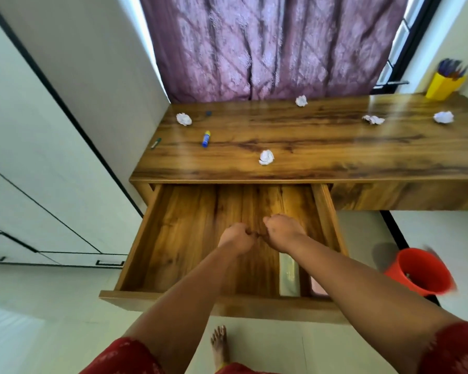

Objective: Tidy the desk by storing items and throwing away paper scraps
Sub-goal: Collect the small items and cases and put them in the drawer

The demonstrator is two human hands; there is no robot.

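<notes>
**Drawer open, both hands inside; bench items not yet stored**

While both forearms reach down into the open drawer [179, 233], the left hand [237, 238] and right hand [281, 232] sit close together over its wooden floor, knuckles up, fingers curled under. Whether those fingers pinch some small item or hold nothing, I cannot tell; the palms hide it and the frame is motion-blurred. Judgement: the hands are low in the drawer either to set something down or to arrange its contents, since the drawer is the evident storage place.

A pale flat object [289, 276] lies in the drawer near its front wall, partly behind the right forearm. A red bin [419, 271] stands on the floor just right of the drawer, probably placed within reach for the scraps.

Further off, on the bench [335, 147]: the nearest crumpled paper ball [266, 157] by the front edge; a blue-and-yellow glue stick [206, 139] and a green marker [155, 143] at left; four more paper balls towards the back. A yellow pen holder [443, 86] stands at far right, a purple curtain [268, 44] behind.

No writing legible; the glue stick label is too small to read.
</notes>
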